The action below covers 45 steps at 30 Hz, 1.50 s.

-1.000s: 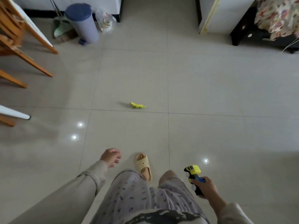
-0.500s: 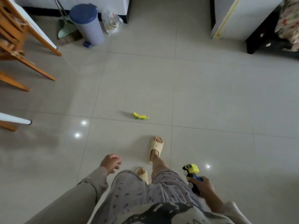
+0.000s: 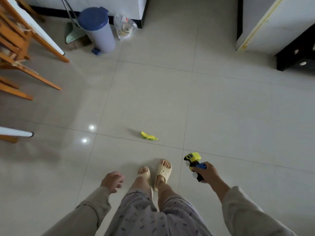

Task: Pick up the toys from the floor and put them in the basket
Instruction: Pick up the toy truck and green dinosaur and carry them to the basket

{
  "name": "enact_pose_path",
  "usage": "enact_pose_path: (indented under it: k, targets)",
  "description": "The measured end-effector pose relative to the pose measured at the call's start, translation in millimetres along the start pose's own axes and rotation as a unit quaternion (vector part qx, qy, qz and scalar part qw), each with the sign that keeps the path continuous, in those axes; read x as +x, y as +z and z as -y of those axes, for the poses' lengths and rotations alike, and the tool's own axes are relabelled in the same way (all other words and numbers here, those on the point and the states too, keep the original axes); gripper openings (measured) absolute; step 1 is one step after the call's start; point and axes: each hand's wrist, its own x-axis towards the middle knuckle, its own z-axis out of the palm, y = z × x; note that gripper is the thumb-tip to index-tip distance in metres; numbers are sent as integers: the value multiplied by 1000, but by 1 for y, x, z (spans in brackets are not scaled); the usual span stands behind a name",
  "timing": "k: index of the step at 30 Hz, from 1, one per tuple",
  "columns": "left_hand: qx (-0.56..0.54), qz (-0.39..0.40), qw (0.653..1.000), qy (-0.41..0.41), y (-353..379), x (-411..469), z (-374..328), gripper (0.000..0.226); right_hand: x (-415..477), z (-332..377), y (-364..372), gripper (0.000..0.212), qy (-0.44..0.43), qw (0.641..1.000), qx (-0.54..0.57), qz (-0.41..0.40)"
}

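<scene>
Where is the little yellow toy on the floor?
The small yellow toy lies on the tiled floor mid-view, just ahead of the person's slippered feet, near a tile seam.

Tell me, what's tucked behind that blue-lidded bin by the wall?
Behind the blue-lidded bin a green broom leans, its handle rising out of view and its bristles on the floor. Beside the bin sits a clear plastic bag. The bin hides part of the broom head.

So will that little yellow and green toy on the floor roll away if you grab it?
Probably not: the small yellow and green toy lies flat and long on the shiny tiled floor, showing no wheels. It looks light. It might slide on the glossy tiles.
</scene>
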Motion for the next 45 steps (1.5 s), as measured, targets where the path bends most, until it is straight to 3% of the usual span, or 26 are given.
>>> enact_pose_path:
  k: [5, 10, 16, 19, 24, 28, 33, 37, 39, 41, 43, 45]
  targets:
    - [62, 5, 998, 22, 1, 34, -52, 20, 27, 1, 5, 37, 47, 998, 50, -1]
    - [111, 29, 993, 31, 12, 86, -95, 8, 60, -14, 25, 33, 96, 994, 50, 0]
    - [234, 24, 969, 70, 51, 197, -128, 32, 144, -18, 70, 33, 106, 994, 27, 23]
    - [338, 34, 938, 72, 68, 281, -131, 44, 208, -17, 102, 32, 106, 993, 54, 27]
    - [525, 7, 846, 90, 97, 420, -117, 55, 323, -22, 161, 35, 87, 992, 82, 34]
    - [527, -35, 830, 180, 140, 517, -102, 54, 402, -44, 204, 36, 72, 994, 77, 42]
    - [441, -65, 876, 184, 189, 603, -84, 67, 462, -87, 243, 40, 94, 990, 95, 32]
    - [532, -130, 804, 232, 201, 637, -75, 46, 473, -114, 259, 40, 119, 989, 84, 24]
    - [556, -137, 790, 221, 203, 638, -75, 37, 470, -116, 259, 39, 125, 988, 82, 24]
    - [526, -133, 818, 191, 200, 625, -75, 34, 461, -111, 255, 38, 127, 989, 64, 29]
    - [416, -105, 889, 157, 188, 595, -76, 34, 439, -101, 247, 39, 125, 990, 53, 34]
    - [235, -8, 967, 99, 172, 550, -77, 41, 408, -85, 237, 39, 117, 991, 51, 35]
